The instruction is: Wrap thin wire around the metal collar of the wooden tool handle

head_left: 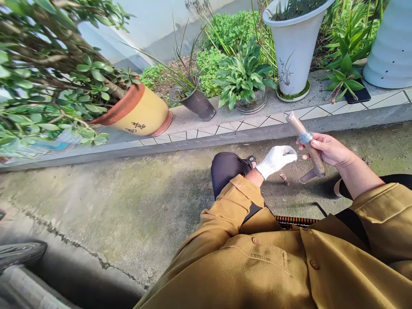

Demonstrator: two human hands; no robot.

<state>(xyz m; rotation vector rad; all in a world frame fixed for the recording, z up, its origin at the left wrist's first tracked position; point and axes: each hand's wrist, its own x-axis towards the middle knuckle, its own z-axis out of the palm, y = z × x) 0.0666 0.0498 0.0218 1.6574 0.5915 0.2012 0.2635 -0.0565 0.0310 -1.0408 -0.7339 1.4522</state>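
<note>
My right hand (333,150), bare, is wrapped round a forked wooden stick (316,162) held up at a tilt. Silvery wire (305,137) is wound in a tight coil about the middle of the stick, just by my right thumb. In a white glove, my left hand (277,160) is closed in a pinch left of the stick, apart from it. A thin strand of wire seems to run from the stick to my left fingertips, though it is faint. Below my left hand, a short piece of stick (284,179) lies on the concrete.
A tiled ledge (225,128) runs ahead, bearing a yellow pot (141,111), a dark pot (201,105), a glass bowl plant (252,103), a tall white pot (291,56) and a phone-like dark slab (358,94). A wheel (22,253) stands at lower left.
</note>
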